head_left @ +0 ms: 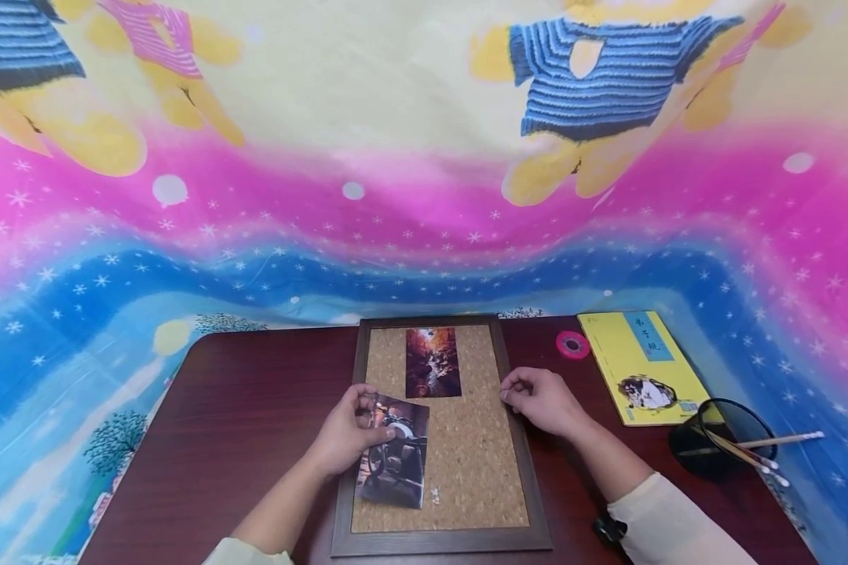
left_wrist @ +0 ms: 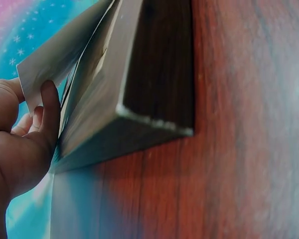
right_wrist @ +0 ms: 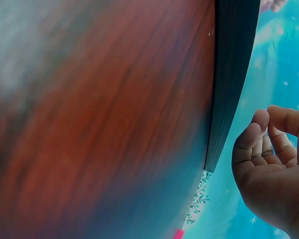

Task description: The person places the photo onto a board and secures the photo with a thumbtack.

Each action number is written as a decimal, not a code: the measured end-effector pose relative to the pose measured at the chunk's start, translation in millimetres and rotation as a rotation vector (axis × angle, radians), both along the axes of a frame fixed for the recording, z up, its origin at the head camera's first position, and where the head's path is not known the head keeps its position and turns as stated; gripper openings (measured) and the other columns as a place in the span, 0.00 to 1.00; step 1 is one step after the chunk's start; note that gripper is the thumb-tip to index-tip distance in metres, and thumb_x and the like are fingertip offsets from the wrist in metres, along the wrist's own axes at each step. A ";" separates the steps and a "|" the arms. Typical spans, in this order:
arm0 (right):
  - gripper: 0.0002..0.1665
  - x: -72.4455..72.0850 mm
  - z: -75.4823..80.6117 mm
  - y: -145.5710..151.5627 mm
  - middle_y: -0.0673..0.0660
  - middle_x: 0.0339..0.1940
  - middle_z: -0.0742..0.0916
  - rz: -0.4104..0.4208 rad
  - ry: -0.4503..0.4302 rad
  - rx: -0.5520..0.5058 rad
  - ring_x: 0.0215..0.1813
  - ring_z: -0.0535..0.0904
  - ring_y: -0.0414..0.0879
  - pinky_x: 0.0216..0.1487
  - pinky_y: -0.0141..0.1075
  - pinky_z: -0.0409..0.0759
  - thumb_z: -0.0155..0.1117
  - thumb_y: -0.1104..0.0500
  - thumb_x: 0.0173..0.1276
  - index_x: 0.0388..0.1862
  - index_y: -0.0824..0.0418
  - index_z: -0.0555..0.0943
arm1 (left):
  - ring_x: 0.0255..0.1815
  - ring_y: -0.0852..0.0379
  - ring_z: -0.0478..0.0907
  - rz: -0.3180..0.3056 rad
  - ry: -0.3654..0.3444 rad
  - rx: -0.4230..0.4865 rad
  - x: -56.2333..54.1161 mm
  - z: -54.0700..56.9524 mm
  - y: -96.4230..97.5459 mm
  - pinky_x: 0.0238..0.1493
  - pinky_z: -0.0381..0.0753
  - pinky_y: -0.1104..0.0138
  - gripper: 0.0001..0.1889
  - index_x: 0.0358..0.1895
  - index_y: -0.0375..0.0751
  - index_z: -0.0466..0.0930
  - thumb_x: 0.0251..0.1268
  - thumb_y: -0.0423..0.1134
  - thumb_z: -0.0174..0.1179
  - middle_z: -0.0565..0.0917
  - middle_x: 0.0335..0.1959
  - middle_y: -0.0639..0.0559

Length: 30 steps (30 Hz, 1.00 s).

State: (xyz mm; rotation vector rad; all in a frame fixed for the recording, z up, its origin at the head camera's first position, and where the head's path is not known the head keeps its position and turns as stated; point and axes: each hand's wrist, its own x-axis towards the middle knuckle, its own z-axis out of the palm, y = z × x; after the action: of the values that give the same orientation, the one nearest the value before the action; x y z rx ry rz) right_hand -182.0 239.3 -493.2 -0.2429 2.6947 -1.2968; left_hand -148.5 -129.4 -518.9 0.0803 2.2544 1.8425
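Observation:
My left hand point(head_left: 353, 431) pinches a photo print of a motorcycle point(head_left: 399, 463) by its left edge, thumb on top. The print is held over the lower left of a framed cork board point(head_left: 477, 447); in the left wrist view the print point(left_wrist: 55, 59) is tilted up from the frame. A second photo, of an autumn stream point(head_left: 433, 365), lies on the upper part of the cork. My right hand point(head_left: 547, 402) is beside the board's right edge, thumb and fingertip pinched on a tiny pale thing that looks like a push pin, mostly hidden. Small clear pins point(head_left: 435, 496) lie low on the cork.
A pink round tape roll point(head_left: 572, 345) and a yellow book point(head_left: 639, 369) lie on the dark red table point(head_left: 268, 392) at the right. Near them a black mesh pen holder point(head_left: 721, 439) leans over with pencils point(head_left: 784, 441). A patterned cloth point(head_left: 396, 157) hangs behind the table.

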 end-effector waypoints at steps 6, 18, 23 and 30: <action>0.03 0.5 1.2 -7.8 0.51 0.30 0.86 0.020 0.011 -0.013 0.30 0.82 0.46 0.33 0.37 0.80 0.72 0.61 0.69 0.39 0.53 0.86 | 0.36 0.52 0.82 -0.010 0.002 -0.011 0.0 -0.4 7.8 0.33 0.87 0.59 0.41 0.68 0.34 0.65 0.50 0.27 0.78 0.75 0.50 0.40; 0.02 0.2 3.9 -27.7 0.48 0.29 0.85 0.050 0.008 0.005 0.30 0.79 0.45 0.32 0.38 0.79 0.73 0.58 0.68 0.38 0.53 0.86 | 0.34 0.54 0.80 -0.035 0.021 -0.059 0.0 -3.5 19.4 0.30 0.85 0.61 0.39 0.65 0.34 0.66 0.52 0.29 0.78 0.74 0.48 0.41; 0.03 0.3 5.9 -39.0 0.47 0.29 0.85 0.083 0.028 0.013 0.31 0.79 0.44 0.33 0.37 0.79 0.74 0.58 0.67 0.37 0.53 0.86 | 0.35 0.54 0.77 -0.034 0.050 -0.093 -0.6 -1.7 23.7 0.32 0.83 0.64 0.38 0.65 0.34 0.68 0.51 0.31 0.79 0.76 0.47 0.43; 0.03 0.7 7.0 -51.6 0.44 0.31 0.86 0.143 0.066 0.008 0.34 0.80 0.41 0.37 0.35 0.79 0.72 0.60 0.66 0.36 0.51 0.86 | 0.35 0.55 0.77 -0.034 0.089 -0.126 -2.4 -2.0 31.4 0.33 0.83 0.65 0.37 0.62 0.34 0.70 0.49 0.32 0.80 0.77 0.45 0.44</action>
State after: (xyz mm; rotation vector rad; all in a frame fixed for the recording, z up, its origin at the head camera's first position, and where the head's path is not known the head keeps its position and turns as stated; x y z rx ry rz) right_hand -181.3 187.7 -486.2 -0.4761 2.6788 -1.2585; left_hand -150.9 -98.1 -521.0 0.1816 2.4079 1.7073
